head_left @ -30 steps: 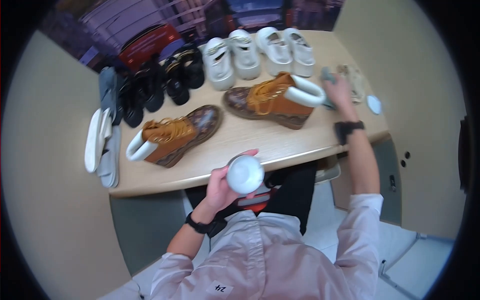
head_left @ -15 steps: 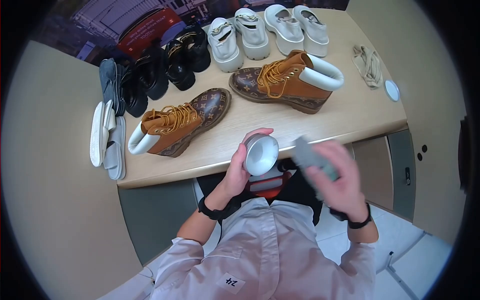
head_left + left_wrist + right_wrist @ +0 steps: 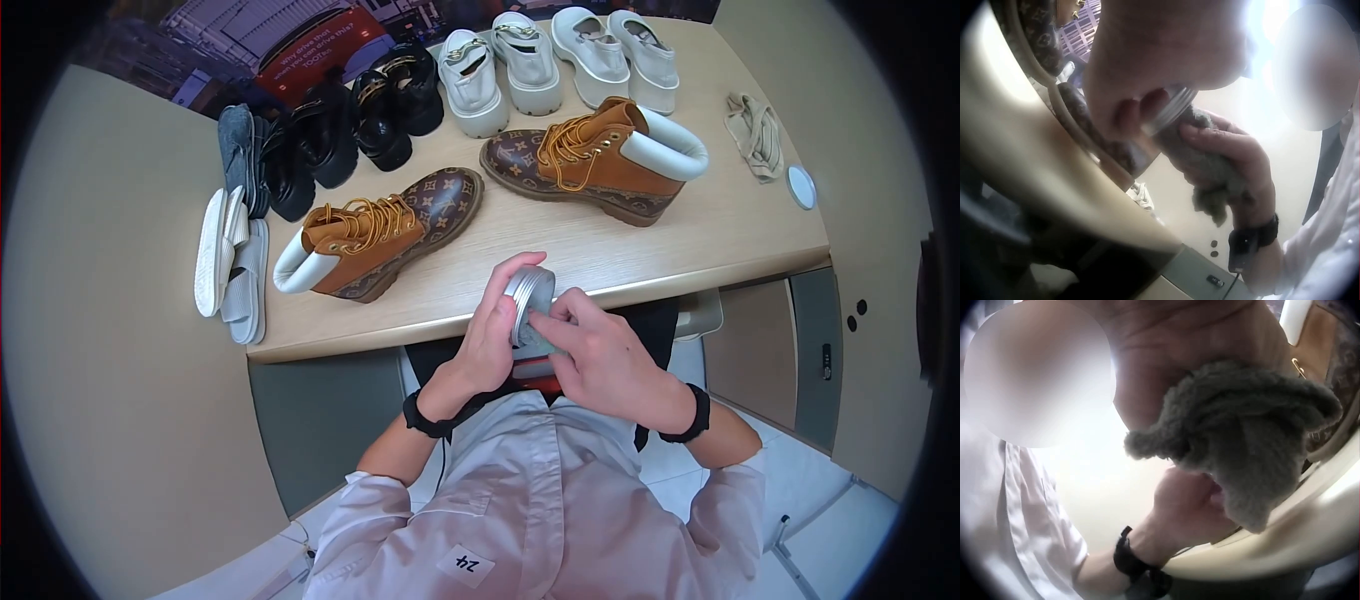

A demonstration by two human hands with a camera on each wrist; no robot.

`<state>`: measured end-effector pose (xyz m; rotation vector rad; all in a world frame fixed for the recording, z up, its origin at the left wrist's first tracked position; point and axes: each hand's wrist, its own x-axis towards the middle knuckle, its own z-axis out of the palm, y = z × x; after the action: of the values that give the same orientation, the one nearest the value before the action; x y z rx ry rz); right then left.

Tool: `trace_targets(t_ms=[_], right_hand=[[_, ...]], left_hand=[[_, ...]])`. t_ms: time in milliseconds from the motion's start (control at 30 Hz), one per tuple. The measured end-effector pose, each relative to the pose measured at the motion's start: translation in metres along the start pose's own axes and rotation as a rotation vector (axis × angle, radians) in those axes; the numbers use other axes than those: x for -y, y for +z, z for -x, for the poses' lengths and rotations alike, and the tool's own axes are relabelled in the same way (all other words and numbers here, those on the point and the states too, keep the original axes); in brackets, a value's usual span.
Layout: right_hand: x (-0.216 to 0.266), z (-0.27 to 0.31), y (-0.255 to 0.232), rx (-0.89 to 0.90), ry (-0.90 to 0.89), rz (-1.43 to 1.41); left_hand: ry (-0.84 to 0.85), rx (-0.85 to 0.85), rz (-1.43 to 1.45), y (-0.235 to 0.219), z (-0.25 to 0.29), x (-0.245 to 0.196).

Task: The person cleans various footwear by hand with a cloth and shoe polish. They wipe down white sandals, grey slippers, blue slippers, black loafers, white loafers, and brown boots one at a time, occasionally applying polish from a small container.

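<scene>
Over the table's front edge, my left hand (image 3: 485, 345) grips a round, silvery screw-top tin (image 3: 522, 300) from its left side. The tin is tipped, its mouth facing right. My right hand (image 3: 615, 360) holds a fuzzy grey-green cloth (image 3: 1247, 444) bunched in its fingers, right at the tin's mouth. The left wrist view shows the cloth against the tin's threaded rim, with the right thumb on top of it. What is inside the tin is hidden. Two brown lace-up boots, a left one (image 3: 390, 230) and a right one (image 3: 600, 165), lie beyond the hands.
White shoes (image 3: 525, 60) and black shoes (image 3: 385, 105) line the back of the table (image 3: 480, 255). Grey and white slippers (image 3: 215, 255) sit at the left end. A crumpled beige cloth (image 3: 755, 137) and a round white lid (image 3: 801, 187) lie at the right end.
My right hand has brought the grey-green cloth from the table's right end to the tin. The left hand has turned the tin from facing up to facing right.
</scene>
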<state>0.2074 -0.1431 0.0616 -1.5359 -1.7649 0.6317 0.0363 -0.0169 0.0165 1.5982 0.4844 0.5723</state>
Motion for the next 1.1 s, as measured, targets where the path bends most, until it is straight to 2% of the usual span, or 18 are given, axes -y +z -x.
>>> trace_targets(t_ms=[100,167,233,333,367,400,433,467,500,600,733,800,867,967,1100], right_hand=[[-0.007,0.001,0.001,-0.004,0.035,-0.33],[-0.018,0.004,-0.009,0.043,0.297,-0.778],[-0.025,0.013,-0.052,0.106,0.686,-1.272],[-0.057,0.034,-0.059,-0.173,0.365,-1.734],[-0.053,0.038,-0.062,-0.285,0.402,-1.743],[-0.058,0.045,-0.065,-0.297,0.38,-1.737],[-0.065,0.052,-0.064,-0.303,0.358,-1.736],[-0.073,0.059,-0.061,-0.301,0.337,-1.741],[-0.082,0.068,-0.061,-0.291,0.313,-1.735],[-0.084,0.086,-0.073,-0.474,0.364,-1.627],[-0.1,0.124,-0.089,-0.657,0.316,-1.526],[-0.107,0.145,-0.097,-0.74,0.301,-1.482],[-0.107,0.162,-0.102,-0.852,0.313,-1.455],[-0.108,0.18,-0.108,-0.903,0.285,-1.438],[-0.111,0.2,-0.108,-0.933,0.28,-1.429]], left_hand=[[0.044,0.01,-0.075,-0.002,-0.003,-0.002],[0.121,-0.017,-0.132,-0.001,-0.01,-0.004],[0.033,-0.098,-0.04,-0.008,-0.013,-0.003],[-0.115,-0.123,0.2,-0.015,-0.016,-0.008],[0.01,-0.101,0.127,-0.02,-0.023,0.002],[0.009,-0.051,0.137,-0.017,-0.021,0.012],[0.006,-0.004,0.142,-0.011,-0.021,0.002],[-0.001,0.036,0.141,-0.007,-0.021,-0.003],[-0.096,0.058,0.17,-0.004,-0.024,-0.001],[-0.134,0.174,0.192,0.023,-0.036,-0.012],[-0.191,0.311,0.133,0.072,-0.061,-0.016],[-0.167,0.361,0.077,0.103,-0.08,-0.015],[-0.111,0.332,-0.05,0.138,-0.104,-0.003],[0.103,0.22,-0.394,0.181,-0.139,-0.009],[0.177,0.089,-0.52,0.219,-0.177,0.002]])
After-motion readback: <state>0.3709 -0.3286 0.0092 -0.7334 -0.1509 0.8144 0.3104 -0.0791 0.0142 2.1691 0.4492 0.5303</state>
